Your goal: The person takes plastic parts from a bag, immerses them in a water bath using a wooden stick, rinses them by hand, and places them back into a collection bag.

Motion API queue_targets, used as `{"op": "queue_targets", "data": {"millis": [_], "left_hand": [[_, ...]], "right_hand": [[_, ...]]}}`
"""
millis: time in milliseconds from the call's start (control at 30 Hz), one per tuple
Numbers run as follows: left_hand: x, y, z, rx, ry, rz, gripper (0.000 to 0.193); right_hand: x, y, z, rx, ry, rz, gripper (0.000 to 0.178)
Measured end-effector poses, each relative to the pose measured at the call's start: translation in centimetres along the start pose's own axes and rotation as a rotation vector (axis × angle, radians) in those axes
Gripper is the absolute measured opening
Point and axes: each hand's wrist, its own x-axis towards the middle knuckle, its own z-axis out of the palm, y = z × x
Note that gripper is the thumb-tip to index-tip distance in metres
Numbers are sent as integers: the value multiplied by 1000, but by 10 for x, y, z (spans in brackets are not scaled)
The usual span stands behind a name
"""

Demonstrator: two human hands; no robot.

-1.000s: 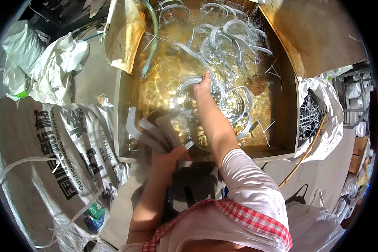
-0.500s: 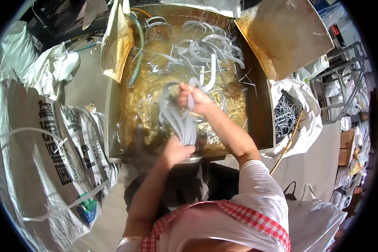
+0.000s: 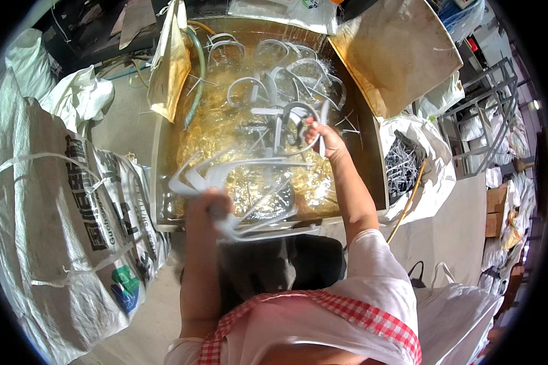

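Over the near left part of a water-filled tank [image 3: 157, 188], my left hand [image 3: 209, 205], smeared by motion, is closed round a bunch of curved grey plastic strips [image 3: 219, 173]. The strips fan out to the right, some over the water and some along the near rim. Farther off on the right, my right hand [image 3: 329, 140] pinches a curved strip [image 3: 298, 106] at the water's surface. Several loose strips [image 3: 246, 82] float in a tangle toward the far side, partly under water.
A green hose [image 3: 199, 67] hangs into the tank's left side. Stained boards [image 3: 396, 61] flank its far corners. At the right stands a white sack of thin grey pieces [image 3: 402, 161] with a yellow stick [image 3: 408, 204]. Large white woven sacks [image 3: 49, 207] crowd the left.
My left hand has swung left with the bunch, which now fans out sideways. My right hand has moved right and away, from beside the bunch to a strip in the water.
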Motion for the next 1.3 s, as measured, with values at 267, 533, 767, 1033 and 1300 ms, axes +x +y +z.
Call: {"op": "queue_targets", "data": {"millis": [267,533,767,1033,1300], "left_hand": [[33,11,21,-49,431,4,29],[48,-36,56,-563,98,-475,38],[43,-25,64,-541,57,-619,33],[33,3,45,-566,-51,-148,48],[33,19,16,-582,-45,-37,60]], "right_hand": [[-28,5,44,-697,9,36,48],[-75,59,129,-1270,-272,-54,52],[-67,36,92,-1466,-325,55,43],[-46,47,27,-1628,-2,-360,16],[-35,17,23,-1476,41,-397,10]]}}
